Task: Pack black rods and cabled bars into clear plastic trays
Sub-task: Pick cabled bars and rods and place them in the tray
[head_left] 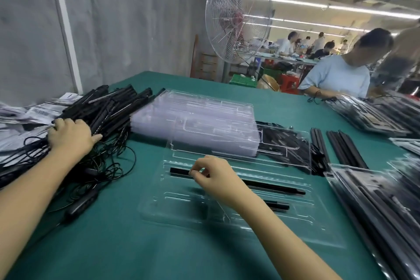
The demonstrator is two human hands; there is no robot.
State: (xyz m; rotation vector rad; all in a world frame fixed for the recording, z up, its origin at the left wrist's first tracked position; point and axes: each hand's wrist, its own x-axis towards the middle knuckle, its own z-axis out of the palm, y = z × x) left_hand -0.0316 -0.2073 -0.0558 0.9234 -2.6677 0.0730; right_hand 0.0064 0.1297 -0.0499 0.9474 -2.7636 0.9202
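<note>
The green worktop (113,245) held a heap of cabled bars (113,107) at the left, with the left hand (70,137) curled round some. In front lay a clear tray (172,209). The right hand (213,173) pinched a black rod (272,187) in its slot; it looked best to press it flat, gently.

Right hand (213,175): pinching the black rod (272,186) in the clear tray (172,213)
Left hand (70,137): on the cabled bars (113,109) pile

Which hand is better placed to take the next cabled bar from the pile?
Left. The left hand rests on the cabled bars, while the right hand pinches a rod in the tray, away from that pile.
</note>
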